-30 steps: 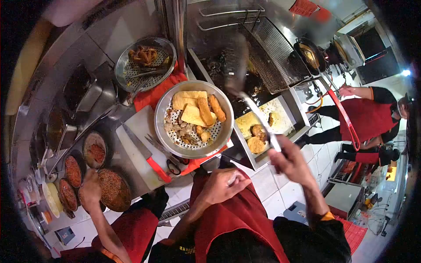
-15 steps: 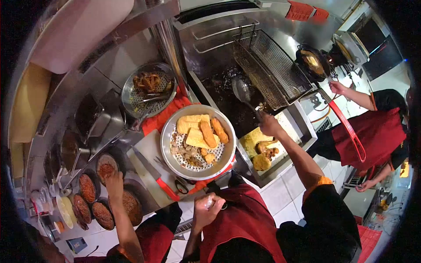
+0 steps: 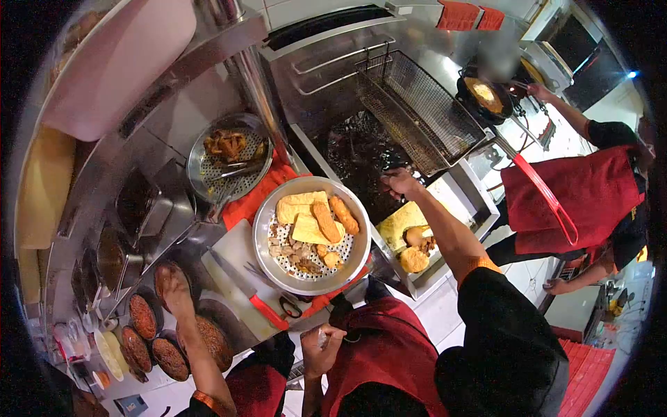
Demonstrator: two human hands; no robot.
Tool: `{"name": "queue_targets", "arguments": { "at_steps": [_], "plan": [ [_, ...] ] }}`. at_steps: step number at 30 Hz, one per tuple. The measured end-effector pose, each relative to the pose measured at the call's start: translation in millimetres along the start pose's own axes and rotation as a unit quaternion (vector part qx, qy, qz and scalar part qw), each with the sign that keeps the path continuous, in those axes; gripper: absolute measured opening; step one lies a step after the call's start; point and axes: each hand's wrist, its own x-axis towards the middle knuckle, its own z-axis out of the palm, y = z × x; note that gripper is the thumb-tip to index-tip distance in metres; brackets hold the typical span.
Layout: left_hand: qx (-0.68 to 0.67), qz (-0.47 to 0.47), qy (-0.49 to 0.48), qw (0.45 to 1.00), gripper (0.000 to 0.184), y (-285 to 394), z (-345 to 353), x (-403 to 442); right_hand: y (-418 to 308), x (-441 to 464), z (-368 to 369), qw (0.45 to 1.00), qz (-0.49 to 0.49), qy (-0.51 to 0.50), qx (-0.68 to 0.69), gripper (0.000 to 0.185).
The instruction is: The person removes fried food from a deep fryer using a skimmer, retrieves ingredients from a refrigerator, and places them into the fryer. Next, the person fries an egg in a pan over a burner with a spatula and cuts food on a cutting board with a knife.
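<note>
My right hand [image 3: 401,182] is closed over the fryer's dark oil [image 3: 361,142], at the end of my outstretched arm. Its fingers grip the ladle's handle, of which little shows; the ladle's head cannot be seen. Near my red apron, my left hand [image 3: 322,349] is a fist around something small and whitish that I cannot make out. Between my hands and to the left stands a perforated steel bowl [image 3: 262,260] with fried slabs, rolls and small pieces. Right of it, a metal tray [image 3: 451,257] bears a yellow slab and browned pieces.
Wire basket [image 3: 417,104] with red handle over the fryer. Cutting board [image 3: 229,278] with knife and scissors. A second perforated bowl [image 3: 198,170] holds fried food. A co-worker's hand [image 3: 174,288] is at bowls of red-brown food on the left. Another person [image 3: 570,187] stands by pans on the right.
My right hand has moved up and left over the oil; the ladle's head, visible before, is out of sight. My left hand has shifted slightly down and left. The co-worker's hand dips into a bowl.
</note>
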Motion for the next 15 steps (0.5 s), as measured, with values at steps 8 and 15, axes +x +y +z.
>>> {"name": "queue_targets", "arguments": {
  "at_steps": [8,15],
  "plan": [
    [-0.009,0.02,0.014,1.0,0.015,7,-4,-10,69,58,7,0.866,-0.192,0.284,-0.364,0.026],
    [0.0,-0.002,0.027,1.0,0.014,-6,-14,-25,91,98,-6,0.778,-0.086,0.248,-0.571,0.027]
  ]
}}
